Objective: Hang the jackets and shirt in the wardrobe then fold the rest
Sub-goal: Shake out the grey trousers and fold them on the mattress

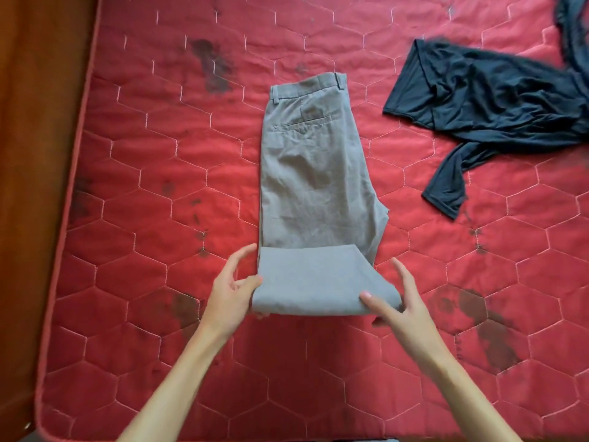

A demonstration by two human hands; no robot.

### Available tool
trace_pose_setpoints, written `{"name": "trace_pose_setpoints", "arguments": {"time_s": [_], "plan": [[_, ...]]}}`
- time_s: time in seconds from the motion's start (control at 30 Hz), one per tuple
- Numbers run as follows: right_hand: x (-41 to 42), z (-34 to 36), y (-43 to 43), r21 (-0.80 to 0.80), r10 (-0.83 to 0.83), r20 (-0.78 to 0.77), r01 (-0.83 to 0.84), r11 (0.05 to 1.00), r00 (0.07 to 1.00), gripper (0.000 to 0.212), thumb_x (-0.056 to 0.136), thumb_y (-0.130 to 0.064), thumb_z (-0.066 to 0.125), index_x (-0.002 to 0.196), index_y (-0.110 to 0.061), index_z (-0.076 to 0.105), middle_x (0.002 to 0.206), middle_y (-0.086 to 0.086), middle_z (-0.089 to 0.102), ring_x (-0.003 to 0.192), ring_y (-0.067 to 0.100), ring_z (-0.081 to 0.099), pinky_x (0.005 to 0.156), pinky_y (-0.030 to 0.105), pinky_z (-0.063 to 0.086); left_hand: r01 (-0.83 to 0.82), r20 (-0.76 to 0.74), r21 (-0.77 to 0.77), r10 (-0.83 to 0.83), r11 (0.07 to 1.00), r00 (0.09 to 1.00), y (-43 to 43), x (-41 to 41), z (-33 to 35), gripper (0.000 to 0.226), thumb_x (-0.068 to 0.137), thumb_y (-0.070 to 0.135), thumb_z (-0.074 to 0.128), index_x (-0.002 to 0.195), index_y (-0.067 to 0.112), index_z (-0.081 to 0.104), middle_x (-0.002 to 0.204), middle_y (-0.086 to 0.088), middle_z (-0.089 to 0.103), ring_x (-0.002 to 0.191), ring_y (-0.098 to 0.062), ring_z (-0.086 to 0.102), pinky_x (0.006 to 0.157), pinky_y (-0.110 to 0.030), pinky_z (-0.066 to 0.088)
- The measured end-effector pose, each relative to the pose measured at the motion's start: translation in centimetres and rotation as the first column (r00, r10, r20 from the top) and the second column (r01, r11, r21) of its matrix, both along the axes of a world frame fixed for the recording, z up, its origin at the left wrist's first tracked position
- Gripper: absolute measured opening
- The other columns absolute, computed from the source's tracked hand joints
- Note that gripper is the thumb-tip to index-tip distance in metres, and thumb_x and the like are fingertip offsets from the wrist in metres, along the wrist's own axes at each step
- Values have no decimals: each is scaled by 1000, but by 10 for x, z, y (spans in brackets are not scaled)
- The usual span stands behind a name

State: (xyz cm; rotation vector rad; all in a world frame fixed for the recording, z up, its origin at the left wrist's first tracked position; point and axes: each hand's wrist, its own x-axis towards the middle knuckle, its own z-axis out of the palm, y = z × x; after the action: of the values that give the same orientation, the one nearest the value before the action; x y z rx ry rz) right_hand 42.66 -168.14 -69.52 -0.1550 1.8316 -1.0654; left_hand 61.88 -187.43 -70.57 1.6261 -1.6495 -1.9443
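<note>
Grey trousers (pixel 314 173) lie lengthwise in the middle of the red quilted mattress (pixel 159 218), waistband at the far end. Their near end is folded up into a thick flap (pixel 312 279). My left hand (pixel 231 298) pinches the flap's left corner between thumb and fingers. My right hand (pixel 403 301) holds the flap's right corner, thumb on top and fingers spread along the side. A crumpled dark navy garment (pixel 484 106) lies at the far right of the mattress, apart from the trousers.
The mattress has dark stains in several spots. A brown wooden surface (pixel 35 154) runs along the mattress's left edge. Bare mattress stretches between me and the trousers and to their left.
</note>
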Motion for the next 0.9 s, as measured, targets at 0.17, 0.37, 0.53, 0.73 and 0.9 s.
{"name": "trace_pose_setpoints", "arguments": {"time_s": [0.17, 0.37, 0.53, 0.73, 0.9], "plan": [[-48, -14, -55, -73, 168, -223, -188, 979, 960, 33, 78, -4, 81, 105, -17, 67, 91, -2, 76, 87, 9, 71, 79, 27, 53, -71, 21, 10, 71, 997, 997, -51, -36, -16, 37, 103, -3, 30, 95, 0, 66, 64, -6, 73, 51, -18, 68, 52, -28, 56], [-96, -73, -126, 57, 158, -311, -147, 987, 937, 4, 89, -12, 63, 88, -16, 62, 71, -3, 73, 67, 15, 69, 65, 29, 55, 232, 351, -248, -137, 941, 926, -90, -72, -53, 11, 87, 30, 68, 90, 19, 67, 72, 2, 64, 65, -11, 56, 67, -35, 44], [-93, -103, -140, 190, 214, -400, -147, 971, 891, 43, 84, -9, 58, 127, -12, 53, 85, -2, 71, 82, 17, 66, 83, 38, 51, 306, 470, -251, -161, 918, 868, -100, -80, -99, 47, 83, 61, 60, 104, 19, 64, 104, -9, 68, 101, -30, 64, 88, -41, 50], [-36, -112, -136, 306, 424, -859, -378, 874, 286, 73, 74, -4, 59, 145, -6, 44, 153, 17, 39, 141, 32, 37, 112, 43, 29, 234, 489, -365, -28, 901, 872, -82, -89, -108, 57, 93, 49, 61, 138, 19, 43, 131, -11, 56, 117, -36, 57, 96, -46, 46], [-9, -144, -138, 460, 651, -738, -574, 678, 177, 60, 101, -34, 41, 156, -12, 28, 167, 10, 8, 154, 23, 7, 122, 45, 13, 317, 597, -399, -18, 861, 802, -75, -96, -111, 55, 96, 51, 56, 131, 11, 43, 126, -17, 54, 109, -47, 59, 85, -50, 46]]}}
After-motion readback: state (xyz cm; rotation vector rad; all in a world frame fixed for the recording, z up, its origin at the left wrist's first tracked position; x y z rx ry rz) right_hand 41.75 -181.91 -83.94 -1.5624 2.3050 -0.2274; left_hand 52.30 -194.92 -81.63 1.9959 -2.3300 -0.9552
